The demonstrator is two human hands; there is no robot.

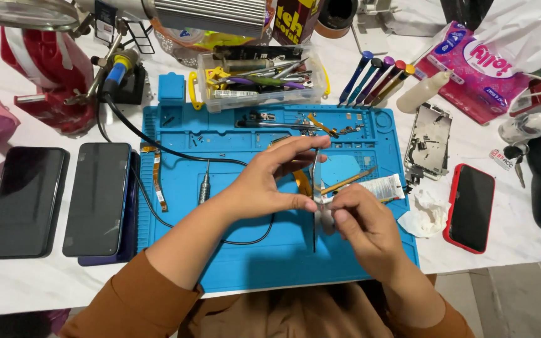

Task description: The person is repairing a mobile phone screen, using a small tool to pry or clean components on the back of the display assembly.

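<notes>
Head view: a thin, flat panel, seen nearly edge-on, is held upright between both hands above the blue work mat on the white table. The left hand is curved over its upper part, fingers spread along the top edge and thumb pressed near the middle. The right hand is closed narrowly around the lower part, fingertips pinching at something small and pale there.

A slip seems the likeliest trouble: the panel is gripped only by its edges, and a twist from either hand could flex or crack it, or drop it onto the small screws and parts scattered across the mat. The black cable and the metal driver lie just beside the left forearm and could be snagged or swept off. The small white tube near the right hand could be knocked aside.

What the right fingertips pinch cannot be made out; it is blurred and mostly covered. The panel's face is not visible. Two dark phones lie left of the mat, a red-cased one on the right.
</notes>
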